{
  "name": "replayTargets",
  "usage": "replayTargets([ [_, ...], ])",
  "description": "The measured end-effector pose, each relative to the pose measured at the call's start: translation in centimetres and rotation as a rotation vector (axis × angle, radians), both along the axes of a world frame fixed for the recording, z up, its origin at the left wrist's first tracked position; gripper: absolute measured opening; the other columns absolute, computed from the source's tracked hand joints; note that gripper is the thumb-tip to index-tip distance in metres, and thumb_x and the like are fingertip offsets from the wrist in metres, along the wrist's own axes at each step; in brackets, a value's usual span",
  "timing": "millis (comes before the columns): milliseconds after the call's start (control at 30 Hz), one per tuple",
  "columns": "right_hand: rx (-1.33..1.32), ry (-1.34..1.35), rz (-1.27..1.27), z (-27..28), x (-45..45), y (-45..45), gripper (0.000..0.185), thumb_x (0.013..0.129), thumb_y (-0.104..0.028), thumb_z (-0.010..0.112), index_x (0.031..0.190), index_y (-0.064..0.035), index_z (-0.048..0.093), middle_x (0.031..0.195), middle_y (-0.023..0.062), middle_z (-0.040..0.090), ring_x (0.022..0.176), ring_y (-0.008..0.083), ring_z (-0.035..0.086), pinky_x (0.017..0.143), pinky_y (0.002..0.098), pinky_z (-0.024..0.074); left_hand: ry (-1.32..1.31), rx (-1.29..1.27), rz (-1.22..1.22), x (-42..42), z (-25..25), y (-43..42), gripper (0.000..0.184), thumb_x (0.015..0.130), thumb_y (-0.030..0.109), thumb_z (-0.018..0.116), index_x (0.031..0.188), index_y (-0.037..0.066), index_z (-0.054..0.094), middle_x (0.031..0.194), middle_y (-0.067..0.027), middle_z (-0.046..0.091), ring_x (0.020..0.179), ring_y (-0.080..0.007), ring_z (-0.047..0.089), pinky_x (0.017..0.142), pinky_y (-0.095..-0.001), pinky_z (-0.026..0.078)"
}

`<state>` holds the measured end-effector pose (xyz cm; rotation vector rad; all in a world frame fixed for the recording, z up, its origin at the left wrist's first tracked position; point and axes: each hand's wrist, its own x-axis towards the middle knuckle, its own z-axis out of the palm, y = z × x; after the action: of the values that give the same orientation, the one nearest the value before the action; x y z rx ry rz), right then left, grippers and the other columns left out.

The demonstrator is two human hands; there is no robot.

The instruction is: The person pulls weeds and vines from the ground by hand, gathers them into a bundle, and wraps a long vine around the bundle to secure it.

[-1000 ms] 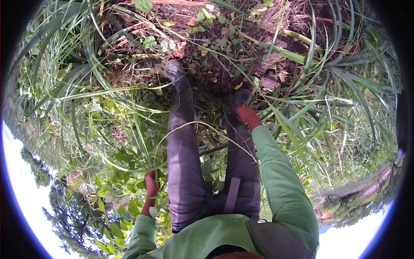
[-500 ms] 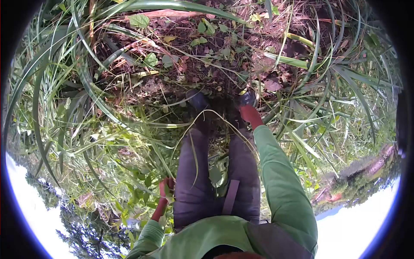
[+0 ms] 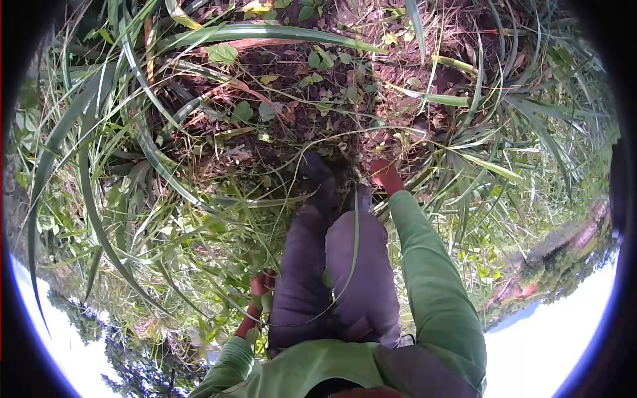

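My left hand (image 3: 263, 283) is low beside my left thigh, its fingers curled round leafy green weeds (image 3: 267, 302). Long thin grass blades (image 3: 356, 242) arch from near that hand across my legs. My right hand (image 3: 385, 175) reaches down to the soil beside my right foot, close to low grass at the base of a long-leaved plant. Its fingers blend into the shaded, reddish ground, so their grip does not show. A dark boot (image 3: 317, 169) is planted on the soil just left of it.
Large plants with long, strap-like leaves (image 3: 93, 205) arch in from the left, and more such leaves (image 3: 541, 126) stand on the right. Ahead lies brown soil (image 3: 292, 63) with dry litter and small broad-leaved weeds (image 3: 243, 111). Dense grass surrounds my legs.
My right knee has bent and come forward, hiding much of the right boot. The long grass blades have swung over my legs. My right hand stays low near the soil; my left hand shifts slightly.
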<state>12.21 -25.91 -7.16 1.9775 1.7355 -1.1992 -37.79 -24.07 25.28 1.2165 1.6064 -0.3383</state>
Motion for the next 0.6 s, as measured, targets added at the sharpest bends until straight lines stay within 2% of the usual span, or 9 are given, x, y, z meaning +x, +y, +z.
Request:
replayTargets([
  [167,-0.028,-0.049,-0.331,2.2,0.7,-2.5,0.020,0.083,-0.023,0.055,0.089,-0.0111,0.069,0.083,0.0195,0.068,0.080,0.0389,0.068,0.069,0.0488,0.0554,0.007,-0.088,0.023,-0.3,-0.3,1.2,0.030,0.101,0.025,0.051,0.087,0.003,0.067,0.061,-0.0065,0.062,0.056,-0.0149,0.059,0.051,-0.0331,0.045],
  [233,-0.094,-0.131,0.008,0.8,0.0,-6.2,0.023,0.083,-0.023,0.055,0.097,-0.0116,0.068,0.084,0.0215,0.068,0.082,0.0394,0.068,0.070,0.0489,0.0556,0.037,-0.047,0.160,1.9,1.3,1.9,0.031,0.101,0.023,0.050,0.086,0.002,0.069,0.062,-0.0081,0.063,0.057,-0.0169,0.062,0.054,-0.0331,0.047],
  [267,-0.146,-0.189,-0.466,0.7,-1.5,-7.1,0.021,0.085,-0.021,0.053,0.089,-0.0080,0.069,0.086,0.0218,0.069,0.084,0.0416,0.068,0.068,0.0488,0.0562,0.047,-0.048,0.092,2.4,1.7,2.6,0.031,0.101,0.022,0.050,0.087,0.002,0.068,0.063,-0.0088,0.063,0.058,-0.0181,0.062,0.055,-0.0338,0.048],
  [300,-0.190,-0.107,-0.195,1.7,-1.4,-7.8,0.023,0.090,-0.022,0.055,0.087,-0.0027,0.068,0.100,0.0289,0.065,0.087,0.0457,0.065,0.075,0.0535,0.0527,0.057,-0.044,0.021,2.8,1.7,3.6,0.030,0.100,0.022,0.050,0.087,0.001,0.068,0.063,-0.0096,0.064,0.058,-0.0194,0.063,0.056,-0.0345,0.048],
  [367,-0.149,0.112,-0.910,8.9,-1.9,-4.3,0.024,0.088,-0.022,0.055,0.088,-0.0025,0.069,0.096,0.0263,0.067,0.088,0.0424,0.067,0.075,0.0528,0.0531,0.024,-0.026,-0.057,2.0,2.1,3.8,0.023,0.097,0.018,0.052,0.089,0.003,0.067,0.071,-0.0119,0.067,0.061,-0.0208,0.065,0.057,-0.0364,0.048],
  [467,-0.189,-0.045,-0.649,-10.2,-7.9,-19.3,0.022,0.086,-0.023,0.058,0.089,-0.0037,0.069,0.090,0.0229,0.069,0.088,0.0408,0.068,0.076,0.0518,0.0536,0.025,0.141,-0.570,2.3,0.8,5.1,0.017,0.092,0.011,0.050,0.090,0.007,0.067,0.084,-0.0098,0.067,0.067,-0.0224,0.064,0.058,-0.0375,0.049],
  [500,-0.240,-0.019,-0.728,-5.4,-6.6,-15.7,0.022,0.085,-0.023,0.059,0.090,-0.0048,0.070,0.090,0.0219,0.070,0.088,0.0403,0.068,0.076,0.0513,0.0538,0.025,0.137,-0.594,3.5,1.8,6.6,0.017,0.092,0.011,0.050,0.090,0.007,0.067,0.084,-0.0098,0.067,0.067,-0.0224,0.064,0.058,-0.0375,0.049],
  [567,-0.338,0.019,-0.887,5.6,-4.1,-7.1,0.020,0.085,-0.022,0.059,0.092,-0.0069,0.071,0.090,0.0199,0.070,0.089,0.0393,0.069,0.077,0.0501,0.0543,-0.025,-0.003,-0.328,7.4,3.5,9.3,0.017,0.092,0.014,0.051,0.089,0.006,0.065,0.081,-0.0086,0.064,0.064,-0.0235,0.062,0.056,-0.0382,0.048],
  [600,-0.336,0.015,-0.901,8.4,-2.2,-5.6,0.020,0.085,-0.022,0.059,0.092,-0.0069,0.071,0.090,0.0199,0.070,0.089,0.0393,0.069,0.077,0.0501,0.0543,-0.145,-0.145,0.276,5.8,2.6,7.8,0.022,0.091,0.024,0.055,0.088,0.005,0.066,0.084,-0.0080,0.067,0.067,-0.0213,0.063,0.060,-0.0379,0.049],
])
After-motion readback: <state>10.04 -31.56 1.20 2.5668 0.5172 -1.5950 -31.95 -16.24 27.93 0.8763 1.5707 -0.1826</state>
